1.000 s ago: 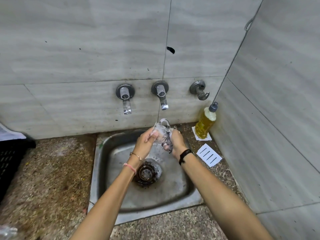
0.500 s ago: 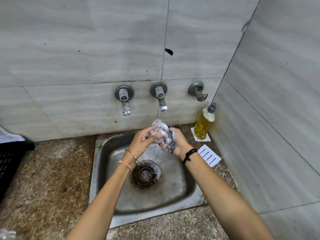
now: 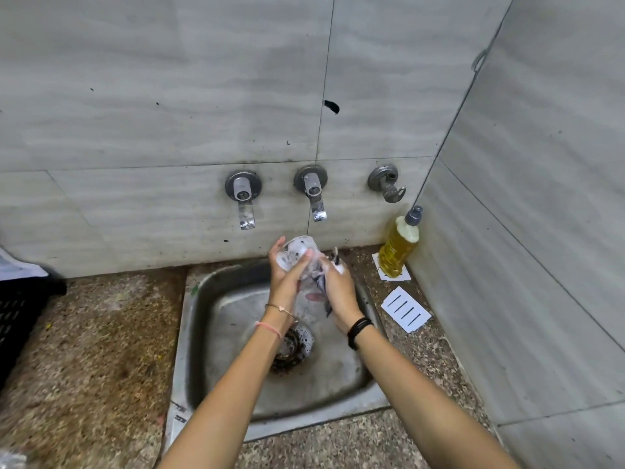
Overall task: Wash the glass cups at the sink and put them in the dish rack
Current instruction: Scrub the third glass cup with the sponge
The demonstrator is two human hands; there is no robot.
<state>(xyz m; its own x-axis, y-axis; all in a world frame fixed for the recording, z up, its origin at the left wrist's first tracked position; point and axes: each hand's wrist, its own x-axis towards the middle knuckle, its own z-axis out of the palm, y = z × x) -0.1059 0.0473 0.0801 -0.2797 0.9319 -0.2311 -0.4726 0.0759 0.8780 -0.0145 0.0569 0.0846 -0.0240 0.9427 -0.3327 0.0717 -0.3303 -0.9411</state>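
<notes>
Above the sink, the left hand grips a soapy cup while the right hand, curled round a dark scrubber, holds it against the cup. It looks mid-wash: rinsing and racking remain.

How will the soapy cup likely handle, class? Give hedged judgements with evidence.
Probably slippery: foam coats the cup that the left hand grips. Likely fragile: clear glass, held over a steel sink. Seemingly stiff: the grip does not deform it.

glass cup turned in left hand, handle now hidden, right hand seemingly lower
</notes>
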